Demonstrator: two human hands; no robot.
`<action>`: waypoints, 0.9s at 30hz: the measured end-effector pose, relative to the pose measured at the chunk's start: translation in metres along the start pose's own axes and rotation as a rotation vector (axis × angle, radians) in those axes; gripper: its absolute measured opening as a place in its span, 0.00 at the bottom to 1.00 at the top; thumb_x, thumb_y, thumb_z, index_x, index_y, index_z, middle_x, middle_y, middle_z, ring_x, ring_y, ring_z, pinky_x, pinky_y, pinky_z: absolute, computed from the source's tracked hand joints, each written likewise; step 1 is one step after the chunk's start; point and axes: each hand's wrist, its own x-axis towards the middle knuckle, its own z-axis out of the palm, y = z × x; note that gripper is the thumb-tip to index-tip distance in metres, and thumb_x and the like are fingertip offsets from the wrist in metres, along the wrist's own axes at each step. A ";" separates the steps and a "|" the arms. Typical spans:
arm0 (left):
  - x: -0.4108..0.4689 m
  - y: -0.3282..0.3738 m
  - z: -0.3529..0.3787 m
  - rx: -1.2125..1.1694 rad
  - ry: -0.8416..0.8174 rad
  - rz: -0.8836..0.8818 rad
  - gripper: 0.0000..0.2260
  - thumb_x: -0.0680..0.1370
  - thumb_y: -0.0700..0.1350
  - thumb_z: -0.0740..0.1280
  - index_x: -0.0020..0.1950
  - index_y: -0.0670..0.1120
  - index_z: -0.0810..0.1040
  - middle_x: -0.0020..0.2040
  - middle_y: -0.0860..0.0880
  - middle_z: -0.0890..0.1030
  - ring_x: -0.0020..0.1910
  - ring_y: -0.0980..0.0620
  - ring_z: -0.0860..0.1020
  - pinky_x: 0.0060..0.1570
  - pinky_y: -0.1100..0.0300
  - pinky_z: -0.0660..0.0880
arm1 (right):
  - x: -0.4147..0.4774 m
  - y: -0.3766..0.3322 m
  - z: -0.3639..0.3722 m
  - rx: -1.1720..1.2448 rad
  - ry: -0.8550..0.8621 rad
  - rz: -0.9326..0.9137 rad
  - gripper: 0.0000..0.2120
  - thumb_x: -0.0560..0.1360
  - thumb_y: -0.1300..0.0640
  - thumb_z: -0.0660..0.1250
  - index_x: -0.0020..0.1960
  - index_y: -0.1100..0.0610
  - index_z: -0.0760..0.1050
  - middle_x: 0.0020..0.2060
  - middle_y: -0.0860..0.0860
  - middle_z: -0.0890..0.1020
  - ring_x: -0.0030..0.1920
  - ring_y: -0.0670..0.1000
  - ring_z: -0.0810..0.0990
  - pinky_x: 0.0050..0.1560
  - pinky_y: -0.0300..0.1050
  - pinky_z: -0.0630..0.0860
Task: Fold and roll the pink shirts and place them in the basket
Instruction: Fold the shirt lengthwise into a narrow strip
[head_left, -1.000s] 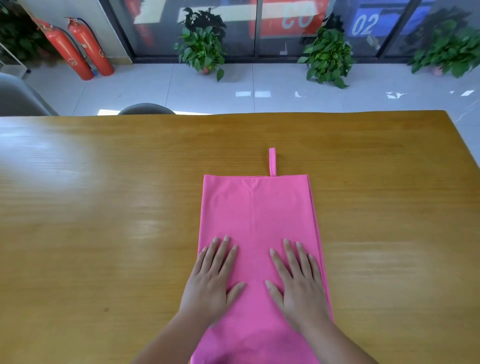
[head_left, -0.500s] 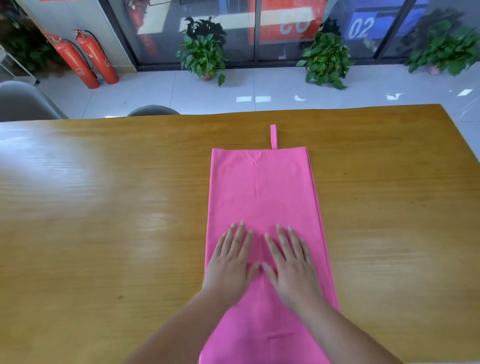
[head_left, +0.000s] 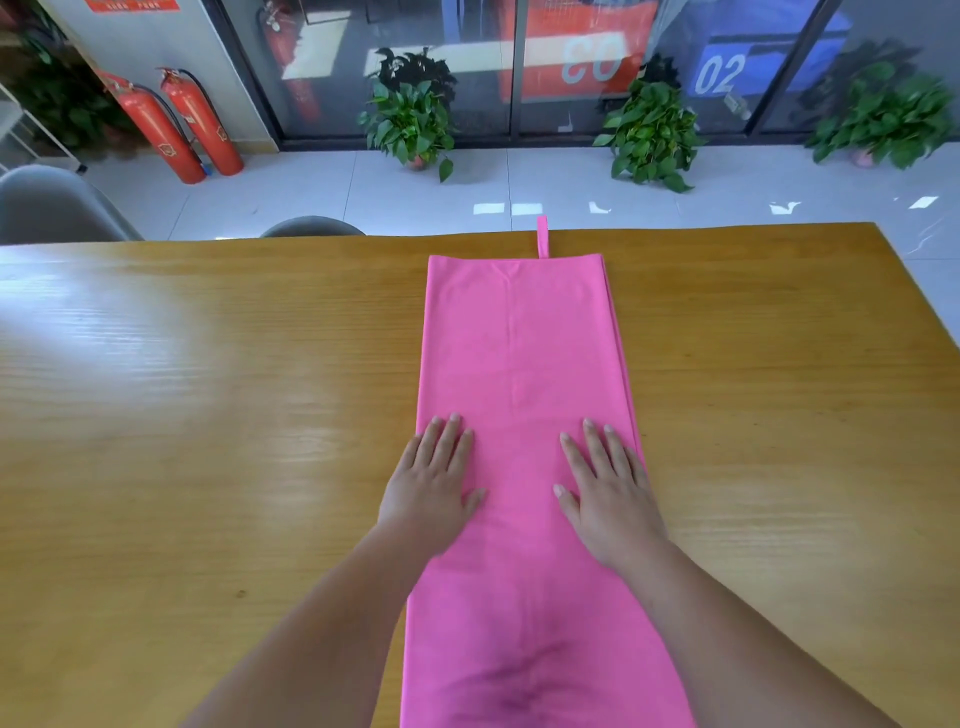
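A pink shirt (head_left: 524, 353) lies folded into a long narrow strip on the wooden table (head_left: 208, 415), running from the near edge to the far edge. A small pink loop (head_left: 543, 241) sticks out at its far end. My left hand (head_left: 434, 483) rests flat, palm down, on the strip's left edge, partly over the wood. My right hand (head_left: 605, 486) lies flat near the strip's right edge. Both have fingers spread and grip nothing. No basket is in view.
Two grey chair backs (head_left: 52, 208) stand beyond the table's far left side. Past the table are a tiled floor, potted plants (head_left: 410, 119) and two red fire extinguishers (head_left: 176, 124) by a glass wall.
Both hands have slid apart, from side by side at the strip's middle out to its left and right edges. The view has tilted so the cloth reaches farther up the table.
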 end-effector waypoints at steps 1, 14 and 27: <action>0.005 0.006 -0.008 -0.001 0.006 -0.025 0.35 0.86 0.61 0.48 0.87 0.45 0.42 0.87 0.44 0.39 0.85 0.44 0.36 0.84 0.44 0.44 | 0.005 -0.006 -0.005 0.010 0.004 0.006 0.35 0.85 0.35 0.44 0.86 0.47 0.38 0.84 0.52 0.33 0.84 0.57 0.32 0.85 0.60 0.44; -0.080 0.021 0.044 -0.106 0.109 0.090 0.36 0.85 0.67 0.56 0.88 0.50 0.50 0.88 0.47 0.48 0.86 0.45 0.47 0.81 0.45 0.52 | -0.080 -0.003 0.041 0.083 0.057 -0.079 0.37 0.84 0.33 0.54 0.87 0.45 0.47 0.86 0.52 0.45 0.86 0.57 0.43 0.81 0.61 0.51; -0.032 0.045 0.009 -0.114 0.061 0.114 0.33 0.87 0.62 0.48 0.87 0.48 0.42 0.86 0.47 0.37 0.85 0.45 0.34 0.83 0.45 0.44 | -0.031 -0.037 0.015 0.022 0.058 -0.121 0.33 0.86 0.35 0.44 0.86 0.46 0.40 0.85 0.52 0.37 0.84 0.57 0.34 0.84 0.61 0.47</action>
